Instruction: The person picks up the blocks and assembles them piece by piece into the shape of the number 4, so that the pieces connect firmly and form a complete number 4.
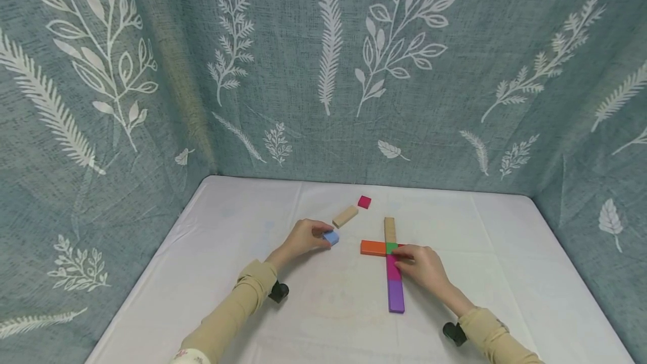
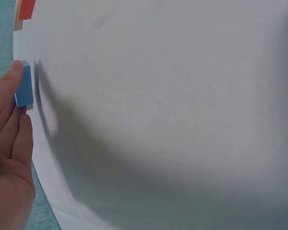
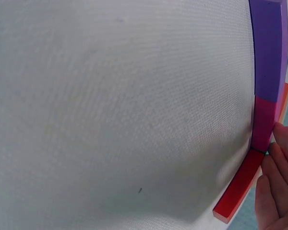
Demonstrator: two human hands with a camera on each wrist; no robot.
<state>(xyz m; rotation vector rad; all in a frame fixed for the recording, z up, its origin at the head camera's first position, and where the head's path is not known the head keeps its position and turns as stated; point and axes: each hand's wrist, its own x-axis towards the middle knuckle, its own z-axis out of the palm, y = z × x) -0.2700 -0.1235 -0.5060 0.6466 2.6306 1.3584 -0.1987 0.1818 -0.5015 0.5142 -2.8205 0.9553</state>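
Note:
My left hand (image 1: pixel 302 237) pinches a small blue block (image 1: pixel 331 237) between thumb and fingers, left of the cross of blocks. In the left wrist view the blue block (image 2: pixel 24 86) shows beside the thumb. My right hand (image 1: pixel 425 269) reaches the cross from the right, fingertips at its centre. There a green block (image 1: pixel 390 248) meets an orange block (image 1: pixel 373 248) on its left and a magenta block (image 1: pixel 393 269) on the near side. The thumb touches the magenta block. A red block (image 3: pixel 237 187) extends to the right, mostly covered by my hand in the head view.
A purple block (image 1: pixel 396 297) continues the near arm of the cross, and a plain wooden block (image 1: pixel 390 230) forms the far arm. Beyond my left hand lie another wooden block (image 1: pixel 346 216) and a small red block (image 1: pixel 364 202). Patterned curtains (image 1: pixel 303 72) surround the white-covered table (image 1: pixel 202 240).

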